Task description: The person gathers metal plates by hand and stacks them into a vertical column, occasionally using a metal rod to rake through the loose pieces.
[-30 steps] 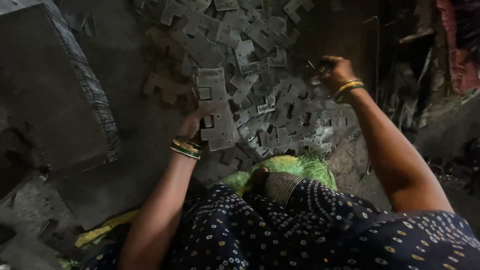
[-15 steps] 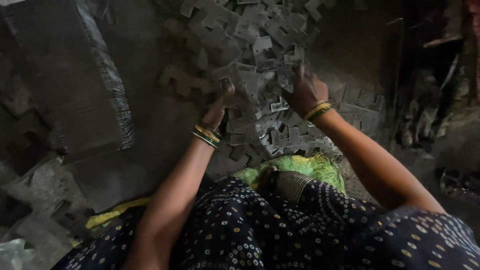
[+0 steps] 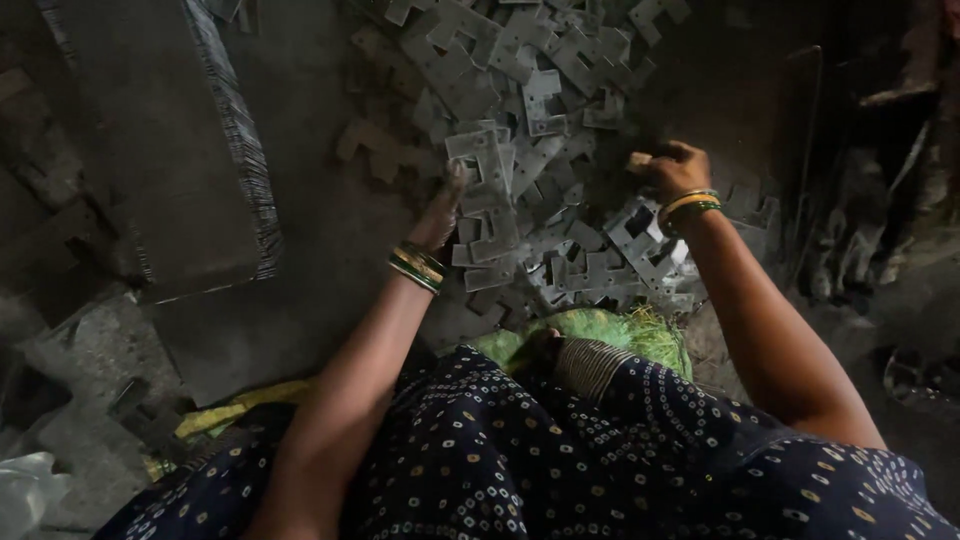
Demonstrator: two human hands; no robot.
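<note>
Head view: hands [image 3: 560, 195] amid grey plates [image 3: 540, 100]

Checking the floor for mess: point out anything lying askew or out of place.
The grey notched metal plates lie in a loose, overlapping heap on the floor, facing every way. The left hand rests at its edge, and the right hand is curled above it. Nothing looks broken.

A heap of flat grey notched metal plates [image 3: 540, 150] lies on the dusty grey floor [image 3: 330, 260], ahead of the person. The left hand [image 3: 440, 215] rests at the heap's left edge, against a small stack of plates [image 3: 490, 205]; the right hand [image 3: 672, 170] sits over its right side. A large dark flat slab [image 3: 160, 150] lies well left of the heap. A green woven cushion [image 3: 600, 335] lies between heap and lap.
</note>
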